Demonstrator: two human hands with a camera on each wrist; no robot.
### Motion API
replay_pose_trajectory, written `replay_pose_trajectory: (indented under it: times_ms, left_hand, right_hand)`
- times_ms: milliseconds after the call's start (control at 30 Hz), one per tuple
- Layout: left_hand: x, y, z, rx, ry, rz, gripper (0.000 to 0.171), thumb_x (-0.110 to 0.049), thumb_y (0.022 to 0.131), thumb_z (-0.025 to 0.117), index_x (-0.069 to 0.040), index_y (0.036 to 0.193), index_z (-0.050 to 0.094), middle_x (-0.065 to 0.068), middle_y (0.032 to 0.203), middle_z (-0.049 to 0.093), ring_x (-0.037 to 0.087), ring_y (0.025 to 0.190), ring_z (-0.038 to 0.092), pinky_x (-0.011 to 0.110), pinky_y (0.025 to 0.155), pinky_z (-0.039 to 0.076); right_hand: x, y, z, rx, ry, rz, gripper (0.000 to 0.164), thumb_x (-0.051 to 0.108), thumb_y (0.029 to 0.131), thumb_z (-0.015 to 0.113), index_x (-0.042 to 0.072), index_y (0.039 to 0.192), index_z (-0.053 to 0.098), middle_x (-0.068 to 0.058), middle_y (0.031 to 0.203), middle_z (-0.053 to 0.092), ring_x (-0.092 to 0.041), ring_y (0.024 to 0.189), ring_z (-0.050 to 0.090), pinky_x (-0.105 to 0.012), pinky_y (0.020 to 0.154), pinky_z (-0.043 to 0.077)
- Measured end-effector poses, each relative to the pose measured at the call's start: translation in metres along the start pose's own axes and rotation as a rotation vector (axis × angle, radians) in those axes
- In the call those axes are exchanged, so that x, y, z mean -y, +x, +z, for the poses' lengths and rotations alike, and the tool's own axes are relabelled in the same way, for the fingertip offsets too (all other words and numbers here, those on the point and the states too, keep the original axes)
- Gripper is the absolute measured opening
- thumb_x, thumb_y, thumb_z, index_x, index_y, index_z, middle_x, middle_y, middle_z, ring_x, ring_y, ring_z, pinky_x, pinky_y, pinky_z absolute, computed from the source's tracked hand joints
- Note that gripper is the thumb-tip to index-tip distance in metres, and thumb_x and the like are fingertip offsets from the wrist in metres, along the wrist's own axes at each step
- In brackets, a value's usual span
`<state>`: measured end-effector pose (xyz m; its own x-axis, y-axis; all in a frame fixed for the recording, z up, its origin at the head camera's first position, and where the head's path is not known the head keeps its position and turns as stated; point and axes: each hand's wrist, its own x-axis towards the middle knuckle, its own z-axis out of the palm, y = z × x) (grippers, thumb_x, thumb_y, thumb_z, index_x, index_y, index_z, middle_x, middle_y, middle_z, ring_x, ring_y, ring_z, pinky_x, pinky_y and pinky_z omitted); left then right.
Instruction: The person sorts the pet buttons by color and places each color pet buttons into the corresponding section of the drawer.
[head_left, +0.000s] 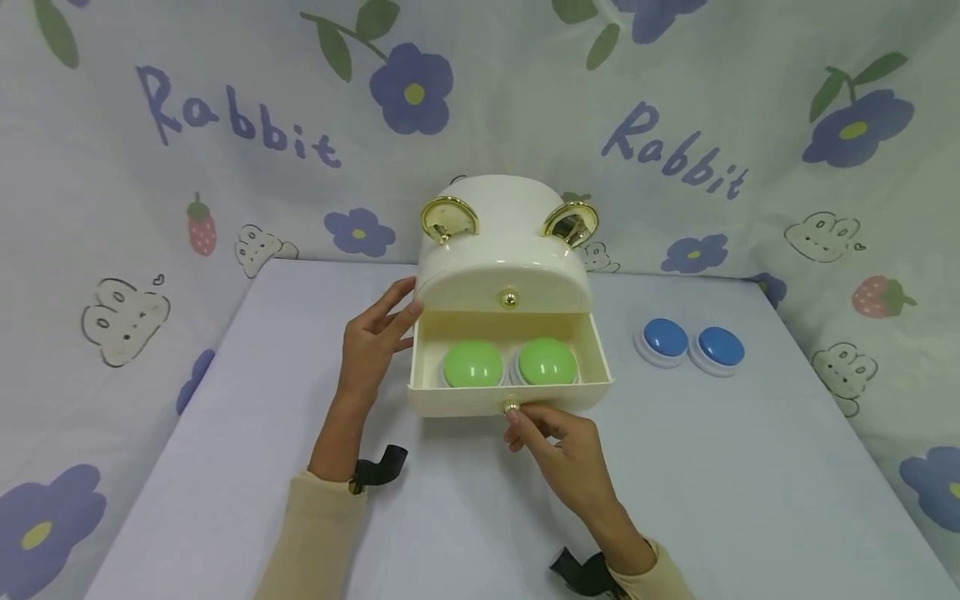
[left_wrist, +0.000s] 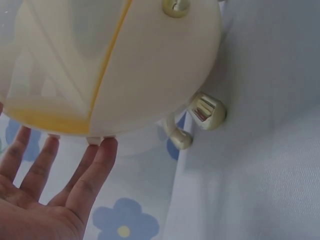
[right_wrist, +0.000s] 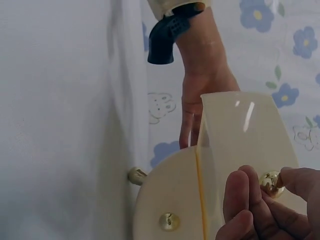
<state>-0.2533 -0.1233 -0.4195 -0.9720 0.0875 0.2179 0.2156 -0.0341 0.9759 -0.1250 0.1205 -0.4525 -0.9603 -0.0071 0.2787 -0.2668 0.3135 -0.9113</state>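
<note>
A cream storage box (head_left: pixel 517 279) with gold-rimmed ears stands on the table, its lower drawer (head_left: pixel 450 403) pulled out toward the front. Two green domed push buttons (head_left: pixel 473 364) on white bases sit side by side in that drawer. My right hand (head_left: pixel 570 457) pinches the drawer's gold knob (right_wrist: pixel 271 184) between thumb and fingers. At the box's left side, my left hand (head_left: pixel 367 348) rests its extended fingertips against the wall; the left wrist view shows those fingers (left_wrist: pixel 92 182) nearly straight. A second gold knob (head_left: pixel 509 298) shows on the part above the drawer.
Two blue domed push buttons (head_left: pixel 666 337) on white bases lie together to the right of the box. The white table (head_left: pixel 187 492) meets a curtain (head_left: pixel 510 83) printed with flowers and rabbits behind it. A black curved piece (head_left: pixel 381 465) juts from each wrist.
</note>
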Motion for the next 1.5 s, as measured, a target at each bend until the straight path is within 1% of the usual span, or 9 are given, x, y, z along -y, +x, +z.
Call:
replay_pose_trajectory:
  times_ms: [67, 200, 300, 433, 533, 700, 933, 1233, 1500]
  left_hand:
    - [-0.005, -0.002, 0.001, 0.002, 0.004, -0.002, 0.049, -0.027, 0.099, 0.067, -0.013, 0.144, 0.056, -0.001, 0.151, 0.049, 0.017, 0.119, 0.062, 0.035, 0.087, 0.061]
    - [-0.006, -0.002, 0.001, 0.0, 0.007, 0.002, 0.049, -0.027, 0.099, 0.067, -0.013, 0.144, 0.056, -0.001, 0.15, 0.049, 0.017, 0.118, 0.062, 0.032, 0.086, 0.061]
    - [0.003, 0.001, -0.001, -0.002, 0.001, 0.002, 0.049, -0.028, 0.098, 0.068, -0.015, 0.144, 0.056, -0.002, 0.15, 0.049, 0.018, 0.119, 0.062, 0.033, 0.085, 0.062]
    - [0.019, 0.007, -0.004, -0.008, -0.007, -0.004, 0.049, -0.031, 0.097, 0.069, -0.021, 0.143, 0.058, -0.007, 0.149, 0.05, 0.017, 0.12, 0.062, 0.036, 0.086, 0.062]
    - [0.022, 0.008, -0.004, -0.016, -0.008, 0.003, 0.048, -0.034, 0.096, 0.07, -0.024, 0.142, 0.059, -0.008, 0.148, 0.051, 0.018, 0.119, 0.062, 0.036, 0.085, 0.062]
    - [0.022, 0.009, -0.004, -0.022, -0.004, 0.016, 0.049, -0.037, 0.095, 0.071, -0.025, 0.141, 0.06, -0.008, 0.147, 0.052, 0.018, 0.119, 0.062, 0.034, 0.084, 0.062]
    - [0.021, 0.007, -0.003, -0.018, 0.0, 0.007, 0.049, -0.037, 0.096, 0.07, -0.026, 0.142, 0.059, -0.009, 0.148, 0.051, 0.018, 0.12, 0.061, 0.033, 0.083, 0.062]
    - [0.022, 0.009, -0.003, -0.015, 0.008, 0.021, 0.047, -0.038, 0.096, 0.069, -0.027, 0.141, 0.06, -0.01, 0.147, 0.052, 0.019, 0.119, 0.062, 0.036, 0.085, 0.062]
    - [0.025, 0.009, -0.004, -0.011, -0.012, 0.025, 0.047, -0.036, 0.096, 0.07, -0.025, 0.141, 0.06, -0.008, 0.147, 0.053, 0.019, 0.119, 0.062, 0.035, 0.085, 0.062]
  right_hand:
    - [0.0, 0.002, 0.001, -0.005, 0.008, 0.008, 0.014, 0.024, 0.096, 0.07, 0.014, 0.09, 0.077, 0.005, 0.073, 0.07, -0.016, 0.067, 0.069, -0.027, 0.061, 0.058]
    - [0.0, 0.004, 0.001, -0.004, 0.008, -0.001, 0.01, 0.012, 0.096, 0.07, 0.007, 0.09, 0.076, -0.001, 0.071, 0.07, -0.02, 0.066, 0.069, -0.028, 0.06, 0.058]
    - [0.0, 0.007, 0.001, -0.004, 0.002, 0.011, 0.01, 0.009, 0.096, 0.069, 0.005, 0.089, 0.075, -0.005, 0.071, 0.07, -0.022, 0.065, 0.068, -0.03, 0.06, 0.059]
    - [-0.001, 0.011, 0.001, 0.0, 0.023, 0.04, 0.01, 0.011, 0.095, 0.07, 0.005, 0.089, 0.075, -0.003, 0.072, 0.07, -0.02, 0.066, 0.068, -0.034, 0.063, 0.061]
    - [-0.004, 0.013, 0.002, 0.002, 0.057, 0.05, 0.01, 0.012, 0.095, 0.071, 0.005, 0.09, 0.076, -0.003, 0.072, 0.07, -0.021, 0.066, 0.069, -0.032, 0.064, 0.061]
    - [0.0, 0.016, 0.003, -0.001, 0.085, 0.058, 0.009, 0.009, 0.094, 0.071, 0.003, 0.09, 0.075, -0.007, 0.072, 0.07, -0.026, 0.066, 0.068, -0.028, 0.063, 0.06]
    - [0.024, 0.016, 0.0, 0.001, 0.092, 0.022, 0.009, 0.005, 0.095, 0.069, -0.002, 0.089, 0.074, -0.012, 0.072, 0.069, -0.028, 0.065, 0.067, -0.027, 0.061, 0.059]
    - [0.02, 0.023, 0.0, 0.016, 0.123, 0.016, 0.009, 0.003, 0.094, 0.069, -0.003, 0.09, 0.074, -0.015, 0.072, 0.068, -0.032, 0.065, 0.067, -0.029, 0.061, 0.06]
    - [0.018, 0.027, 0.001, 0.017, 0.13, 0.027, 0.009, 0.004, 0.095, 0.069, -0.003, 0.091, 0.074, -0.015, 0.072, 0.069, -0.032, 0.066, 0.066, -0.032, 0.061, 0.061]
